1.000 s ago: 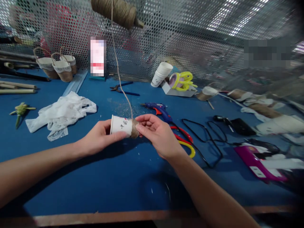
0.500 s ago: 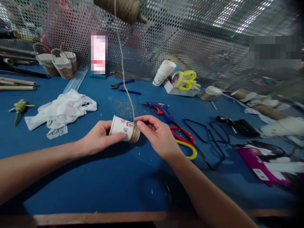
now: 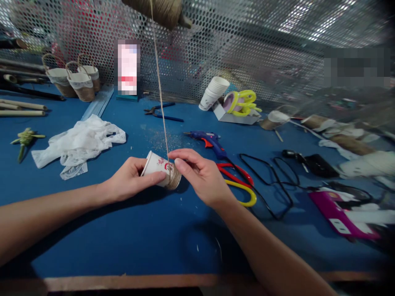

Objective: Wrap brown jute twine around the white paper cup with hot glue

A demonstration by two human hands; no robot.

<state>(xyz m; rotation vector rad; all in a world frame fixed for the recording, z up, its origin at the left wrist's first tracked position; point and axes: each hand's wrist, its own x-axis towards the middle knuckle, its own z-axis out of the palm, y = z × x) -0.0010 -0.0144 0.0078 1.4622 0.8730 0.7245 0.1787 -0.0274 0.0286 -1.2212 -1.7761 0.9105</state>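
Note:
A white paper cup (image 3: pixel 154 166) with red and black print lies tilted on its side above the blue table. Its base end, on the right, is wrapped with brown twine (image 3: pixel 175 177). My left hand (image 3: pixel 131 177) grips the cup near its rim, thumb along the near side. At the base end, my right hand (image 3: pixel 200 174) has its thumb and fingers closed around the strand of twine (image 3: pixel 162 111), which touches the index fingertip. That strand runs taut up to a large twine spool (image 3: pixel 157 12) overhead. The fingers partly hide the cup's base.
Beyond my right hand lie a blue glue gun (image 3: pixel 206 139), red-and-yellow scissors handles (image 3: pixel 247 193) and a black cord (image 3: pixel 285 201). White lace (image 3: pixel 88 137) is heaped on the left. Pliers (image 3: pixel 163 113), stacked cups (image 3: pixel 214 92) and small baskets (image 3: pixel 80 86) stand or lie farther back.
The cup has turned and tilted a little, its base end lower. The twine strand has shifted left along the cup, and my right fingertips have moved slightly left with it.

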